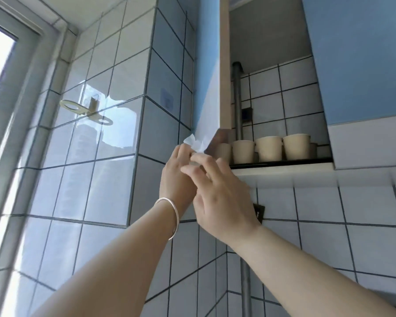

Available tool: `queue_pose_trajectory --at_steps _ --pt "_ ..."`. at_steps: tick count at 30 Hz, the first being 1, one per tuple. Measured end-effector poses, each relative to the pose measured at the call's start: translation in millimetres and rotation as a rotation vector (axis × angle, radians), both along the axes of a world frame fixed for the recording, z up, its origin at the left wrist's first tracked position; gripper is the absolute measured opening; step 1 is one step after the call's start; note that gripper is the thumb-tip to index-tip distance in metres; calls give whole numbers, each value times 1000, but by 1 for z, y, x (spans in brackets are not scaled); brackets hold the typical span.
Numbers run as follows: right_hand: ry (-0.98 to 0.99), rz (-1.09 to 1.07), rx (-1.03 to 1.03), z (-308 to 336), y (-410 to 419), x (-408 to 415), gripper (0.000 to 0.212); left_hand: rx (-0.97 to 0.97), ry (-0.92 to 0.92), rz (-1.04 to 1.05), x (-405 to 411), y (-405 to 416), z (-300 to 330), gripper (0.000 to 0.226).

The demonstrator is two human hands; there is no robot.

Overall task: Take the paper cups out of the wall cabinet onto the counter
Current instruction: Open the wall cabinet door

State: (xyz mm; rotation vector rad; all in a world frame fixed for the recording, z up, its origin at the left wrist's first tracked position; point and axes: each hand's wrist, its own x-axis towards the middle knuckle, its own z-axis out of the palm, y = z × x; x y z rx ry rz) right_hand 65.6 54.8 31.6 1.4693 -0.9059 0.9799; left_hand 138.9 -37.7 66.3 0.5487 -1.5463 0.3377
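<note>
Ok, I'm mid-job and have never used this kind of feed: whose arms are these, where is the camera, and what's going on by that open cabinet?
There is no machine here: these are a person's two bare arms, seen from one wide-angle camera worn on their head, tilted up toward a wall cabinet whose door is open. The left hand, with a bracelet on its wrist, and the right hand meet just below the cabinet's lower left corner. Together they pinch a small crumpled white scrap, paper or film; I cannot tell which. On the cabinet's bottom shelf stand several pale paper cups in a row, untouched. A grey pipe runs up behind them. The counter is out of view.
</note>
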Motion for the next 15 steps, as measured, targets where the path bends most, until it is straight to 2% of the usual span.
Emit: queue_pose_trajectory --at_steps 1,3,5,8,11,15 --pt "-60 143 42 -9 -4 1 39 27 33 -51 9 5 1 14" --pt "-308 349 143 -24 -10 4 41 50 87 -81 25 15 1 30" --pt "-469 380 308 -27 -18 10 52 66 88 -4 40 21 2 42" --pt "-485 351 487 -14 -30 25 69 83 102 76 56 19 3 39" --pt "-484 331 465 -4 -42 45 73 89 163 67 65 5 2 35" --pt "-422 326 436 -5 -62 63 76 194 266 -57 80 -16 2 35"
